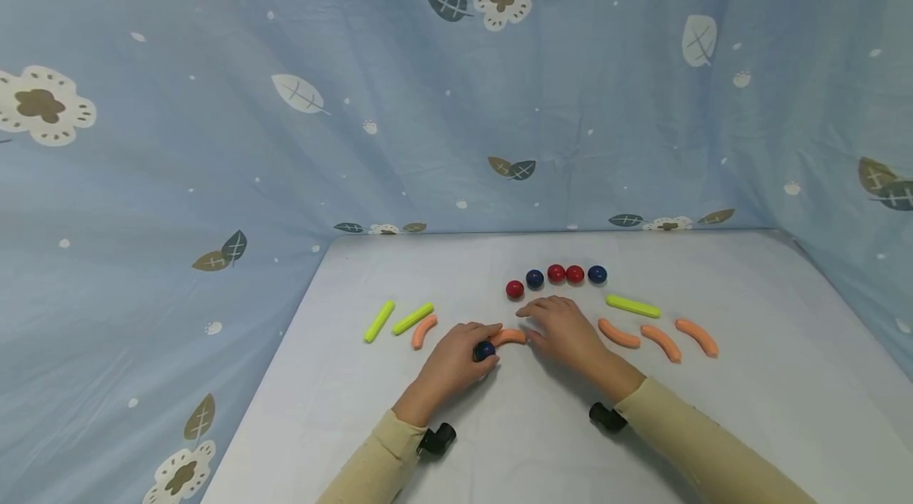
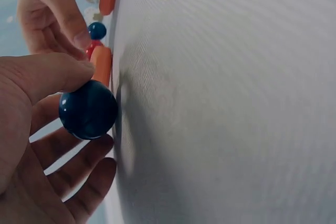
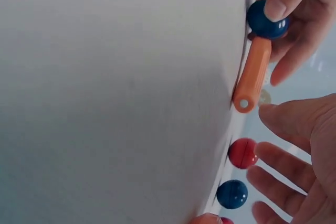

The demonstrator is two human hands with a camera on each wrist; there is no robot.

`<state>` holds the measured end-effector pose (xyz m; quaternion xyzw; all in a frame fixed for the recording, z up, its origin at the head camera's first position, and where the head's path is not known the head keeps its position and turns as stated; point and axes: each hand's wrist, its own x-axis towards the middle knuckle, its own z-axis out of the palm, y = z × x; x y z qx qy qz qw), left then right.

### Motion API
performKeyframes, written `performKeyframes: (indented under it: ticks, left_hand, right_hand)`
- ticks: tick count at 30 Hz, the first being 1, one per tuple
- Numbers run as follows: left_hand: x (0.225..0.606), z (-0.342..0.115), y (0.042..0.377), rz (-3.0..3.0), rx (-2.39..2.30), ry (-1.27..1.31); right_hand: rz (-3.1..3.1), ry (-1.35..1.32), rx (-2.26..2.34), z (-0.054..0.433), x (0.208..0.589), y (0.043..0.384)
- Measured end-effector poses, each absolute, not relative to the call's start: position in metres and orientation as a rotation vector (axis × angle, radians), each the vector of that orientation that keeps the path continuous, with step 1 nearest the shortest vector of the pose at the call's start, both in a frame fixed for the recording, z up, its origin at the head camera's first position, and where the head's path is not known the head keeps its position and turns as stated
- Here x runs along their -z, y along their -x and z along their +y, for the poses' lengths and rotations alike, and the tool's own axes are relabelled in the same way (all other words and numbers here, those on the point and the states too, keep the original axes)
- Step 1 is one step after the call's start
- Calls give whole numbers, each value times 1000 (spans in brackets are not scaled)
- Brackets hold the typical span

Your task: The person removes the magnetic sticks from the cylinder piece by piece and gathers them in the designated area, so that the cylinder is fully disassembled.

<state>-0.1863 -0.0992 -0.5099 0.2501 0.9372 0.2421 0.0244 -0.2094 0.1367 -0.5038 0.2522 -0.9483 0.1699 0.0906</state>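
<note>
My left hand (image 1: 453, 355) holds a dark blue ball (image 2: 88, 109) between thumb and fingers, low over the white table. Just beyond that ball lies a curved orange piece (image 1: 510, 337), its left end by the left fingertips. On the other side of this piece is my right hand (image 1: 562, 330), its fingers spread and nothing in its grasp. In the right wrist view the right thumb is close to the orange piece's hollow end (image 3: 244, 103). Past the right fingers are a red ball (image 3: 243, 153) and another blue ball (image 3: 232, 194).
Red and blue balls (image 1: 556, 273) form a row toward the table's (image 1: 321, 425) back. To the left lie two yellow-green sticks (image 1: 380, 321) and a curved orange piece (image 1: 424, 332). Three more orange pieces (image 1: 661, 343) and a yellow-green stick (image 1: 632, 307) lie right. A patterned blue cloth (image 1: 399, 155) hangs behind.
</note>
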Motion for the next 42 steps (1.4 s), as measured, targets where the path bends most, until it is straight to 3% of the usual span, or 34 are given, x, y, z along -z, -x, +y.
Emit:
performKeyframes:
  ticks: [24,42]
  left_hand:
    - [509,-105,184,2910,-861,-640]
    - [507,-103,185,2890,-914,-628]
  right_hand:
    - [-2854,-832,-757,121,510,201]
    - [-2886,-525,-791,130,506,184]
